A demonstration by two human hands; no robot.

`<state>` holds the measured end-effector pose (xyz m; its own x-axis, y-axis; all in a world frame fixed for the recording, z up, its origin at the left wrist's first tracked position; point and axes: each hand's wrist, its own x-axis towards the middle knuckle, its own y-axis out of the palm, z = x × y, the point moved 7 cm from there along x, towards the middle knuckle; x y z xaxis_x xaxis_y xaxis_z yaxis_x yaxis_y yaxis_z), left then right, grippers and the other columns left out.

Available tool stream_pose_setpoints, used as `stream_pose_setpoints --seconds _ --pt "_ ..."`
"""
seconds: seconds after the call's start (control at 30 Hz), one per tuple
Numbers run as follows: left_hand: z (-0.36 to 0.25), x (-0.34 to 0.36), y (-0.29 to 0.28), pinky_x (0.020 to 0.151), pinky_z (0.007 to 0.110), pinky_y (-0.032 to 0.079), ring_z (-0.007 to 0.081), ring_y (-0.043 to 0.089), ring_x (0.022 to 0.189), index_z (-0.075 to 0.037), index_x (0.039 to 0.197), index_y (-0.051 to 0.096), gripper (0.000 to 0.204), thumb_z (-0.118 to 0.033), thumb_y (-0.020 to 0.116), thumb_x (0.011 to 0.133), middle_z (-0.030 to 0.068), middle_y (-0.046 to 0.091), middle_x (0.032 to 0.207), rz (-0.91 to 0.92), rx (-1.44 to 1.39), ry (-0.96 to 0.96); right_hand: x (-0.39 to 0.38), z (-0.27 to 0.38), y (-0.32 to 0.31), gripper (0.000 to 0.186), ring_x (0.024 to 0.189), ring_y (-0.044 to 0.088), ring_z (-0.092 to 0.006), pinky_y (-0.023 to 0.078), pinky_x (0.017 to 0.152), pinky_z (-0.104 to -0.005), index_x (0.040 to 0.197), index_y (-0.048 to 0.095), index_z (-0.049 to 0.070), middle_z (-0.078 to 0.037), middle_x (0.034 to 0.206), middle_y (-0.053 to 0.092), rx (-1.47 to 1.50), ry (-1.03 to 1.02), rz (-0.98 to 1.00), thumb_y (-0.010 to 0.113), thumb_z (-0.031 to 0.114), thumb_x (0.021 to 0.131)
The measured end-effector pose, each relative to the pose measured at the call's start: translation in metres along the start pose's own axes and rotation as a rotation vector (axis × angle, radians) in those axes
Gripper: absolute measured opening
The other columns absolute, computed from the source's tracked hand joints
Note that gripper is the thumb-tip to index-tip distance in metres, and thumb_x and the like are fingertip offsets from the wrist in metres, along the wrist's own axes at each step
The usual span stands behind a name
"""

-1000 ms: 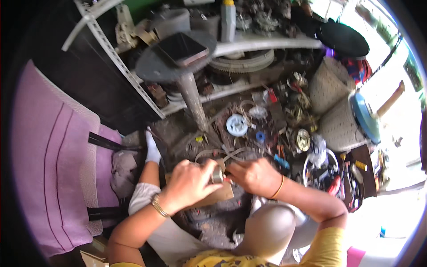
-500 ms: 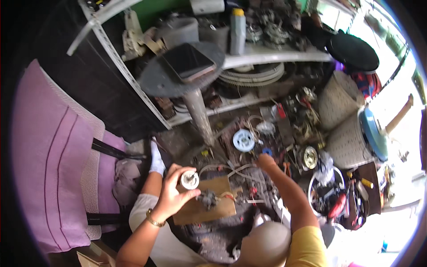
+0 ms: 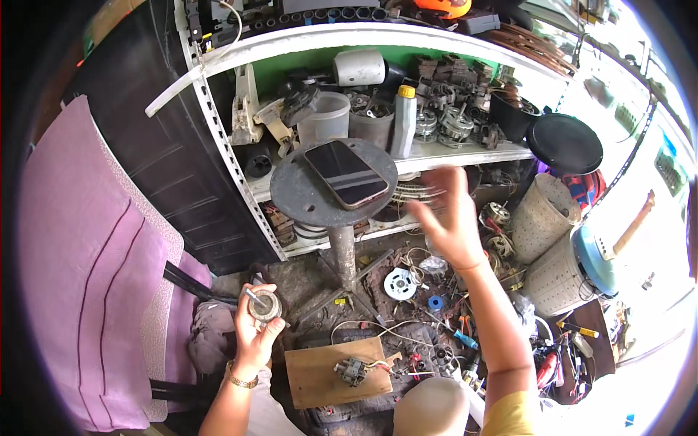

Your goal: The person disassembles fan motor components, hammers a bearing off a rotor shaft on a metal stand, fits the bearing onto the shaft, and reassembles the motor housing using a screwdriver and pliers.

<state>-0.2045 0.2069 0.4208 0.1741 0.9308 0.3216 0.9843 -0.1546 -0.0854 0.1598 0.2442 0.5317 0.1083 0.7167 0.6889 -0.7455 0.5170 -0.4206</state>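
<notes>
My left hand (image 3: pixel 254 332), fingers wrapped round it, holds a small round metal motor part (image 3: pixel 265 308) with a shaft sticking out toward the upper left. Raised in front of the lower shelf is my right hand (image 3: pixel 454 221), smeared by motion. Its thumb stands apart from the fingers, and nothing shows in it. Between my arms, a wooden board (image 3: pixel 305 385) bears a small grey motor piece (image 3: pixel 352 371) with wires. Beyond the board lie a white disc-shaped cover (image 3: pixel 400 284) and a blue ring (image 3: pixel 435 303).
A round metal stand (image 3: pixel 291 190) carries a phone (image 3: pixel 347 173). White shelves (image 3: pixel 502 154) behind hold motor parts, tubs and a grey bottle (image 3: pixel 404 127) with a yellow cap. Two bins (image 3: pixel 545 218) stand at right, near scattered tools. A purple-covered chair (image 3: pixel 102 269) fills the left side.
My right hand has lifted from the floor parts near the blue ring up toward the shelf. My left hand has moved left and lower with the motor part. The view has tilted up.
</notes>
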Motion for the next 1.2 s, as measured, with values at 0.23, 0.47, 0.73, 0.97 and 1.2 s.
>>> stream_pose_setpoints --seconds 0.23,0.47,0.73,0.97,1.2 --pt "-0.004 0.009 0.003 0.086 0.027 0.041 0.0112 0.050 0.092 0.000 0.124 0.058 0.063 -0.041 0.083 0.084 0.0005 0.049 0.104 0.022 -0.021 0.125 0.042 0.057 0.094 0.124 0.106 0.053 -0.0396 0.042 0.100 -0.0460 0.152 0.023 -0.012 -0.025 0.115 0.057 -0.551 -0.176 0.324 0.079 0.060 0.069" --pt "0.031 -0.005 -0.010 0.090 0.026 0.044 0.0103 0.053 0.097 0.001 0.128 0.055 0.058 -0.029 0.082 0.086 0.0004 0.054 0.109 0.007 -0.121 -0.001 0.050 0.036 0.106 0.120 0.110 0.052 -0.0418 0.041 0.104 -0.0469 0.154 0.017 -0.012 -0.026 0.113 0.059 -0.601 -0.163 0.263 0.078 0.050 0.072" --pt "0.086 -0.020 -0.027 0.084 0.024 0.045 0.0082 0.053 0.092 0.001 0.132 0.052 0.054 -0.018 0.078 0.089 -0.0001 0.055 0.105 -0.015 -0.212 -0.057 0.100 -0.072 0.091 0.074 0.108 0.064 -0.0330 0.049 0.093 -0.0469 0.142 0.041 -0.004 -0.024 0.124 0.063 0.472 0.430 0.377 0.062 0.041 0.087" --pt "0.145 -0.038 -0.064 0.089 0.026 0.044 0.0108 0.054 0.096 -0.001 0.127 0.056 0.055 -0.026 0.082 0.085 0.0015 0.055 0.109 -0.143 -0.127 -0.097 0.213 -0.149 0.124 0.051 0.089 0.064 -0.0284 0.046 0.069 -0.0431 0.123 0.061 0.012 -0.014 0.110 0.069 1.059 0.729 0.173 0.040 0.047 0.092" --pt "0.167 -0.025 -0.067 0.093 0.028 0.046 0.0111 0.055 0.100 0.000 0.130 0.053 0.056 -0.013 0.082 0.084 0.0023 0.054 0.112 -0.130 -0.128 -0.155 0.269 -0.231 0.185 0.050 0.113 0.062 -0.0342 0.051 0.091 -0.0588 0.128 0.055 0.008 -0.017 0.128 0.061 1.308 0.871 0.125 0.034 0.042 0.098"
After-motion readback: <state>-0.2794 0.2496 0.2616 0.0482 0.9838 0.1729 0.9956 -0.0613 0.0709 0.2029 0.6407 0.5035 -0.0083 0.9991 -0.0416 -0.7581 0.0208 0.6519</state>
